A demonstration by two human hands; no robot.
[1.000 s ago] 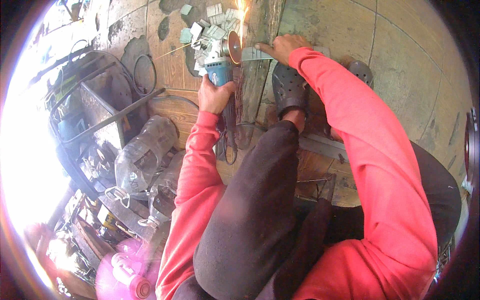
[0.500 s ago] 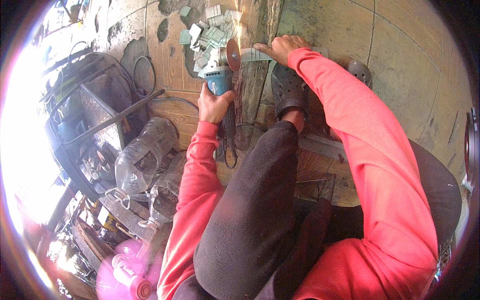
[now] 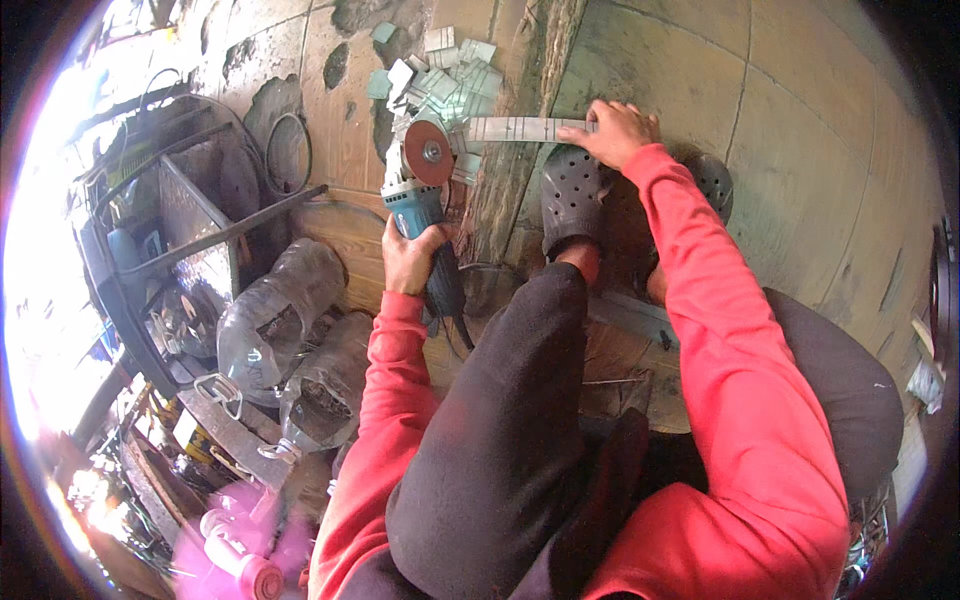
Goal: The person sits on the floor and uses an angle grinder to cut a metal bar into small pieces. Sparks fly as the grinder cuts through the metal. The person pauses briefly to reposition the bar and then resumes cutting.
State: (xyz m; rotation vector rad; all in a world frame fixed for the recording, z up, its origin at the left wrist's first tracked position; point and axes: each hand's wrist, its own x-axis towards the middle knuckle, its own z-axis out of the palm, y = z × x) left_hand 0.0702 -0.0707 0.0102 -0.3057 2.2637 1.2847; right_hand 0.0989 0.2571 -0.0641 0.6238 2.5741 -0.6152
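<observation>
Tiled floor (image 3: 800, 130), worn and pitted on the far left; a rough wooden plank (image 3: 510, 180) runs near to far in front of me. Clear plastic bottles (image 3: 270, 330) and a metal box (image 3: 195, 215) sit on the left.

Change: sparks gone. Half a second ago they were flying off the disc (image 3: 428, 153); now none. Angle grinder (image 3: 415, 205) has come left and nearer, head turned so the disc face shows. Metal strip (image 3: 530, 129) has its lined face showing now, cross marks visible. My read: cutting is paused, blade off the work. Can't tell if the disc is still spinning.

Left hand (image 3: 408, 258): wrapped round the grinder body, thumb on the right side, other fingers mostly hidden underneath.

Right hand (image 3: 622, 130): pinching the strip's right end, thumb along the near side, fingers beyond; that end is covered by my grip. The rest sticks out left from my fingertips, over the plank. Its free end is just right of the disc, looks apart; depth hard to judge.

Dark clog (image 3: 572, 195) is just on the near side of the strip; contact unclear. Small cut pieces (image 3: 460, 80) lie heaped beyond the disc, left of the plank.
</observation>
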